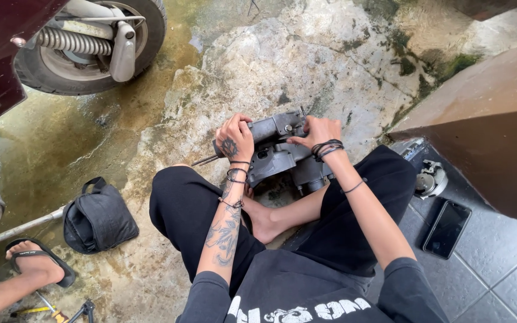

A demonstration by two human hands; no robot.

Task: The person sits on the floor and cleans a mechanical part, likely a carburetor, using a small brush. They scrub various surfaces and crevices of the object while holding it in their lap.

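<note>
A grey metal engine block rests on the stained concrete between my crossed legs. My left hand is closed around the left end of its upper grey part, where a thin rod sticks out to the left. On the right side of that same part, my right hand presses with fingers curled over it. Both wrists wear dark bands.
A scooter wheel with a spring shock stands at the top left. A black pouch lies left of my knee. Another person's sandalled foot is at the bottom left. On the tiles at right lie a phone and a round metal part, beside a brown wall.
</note>
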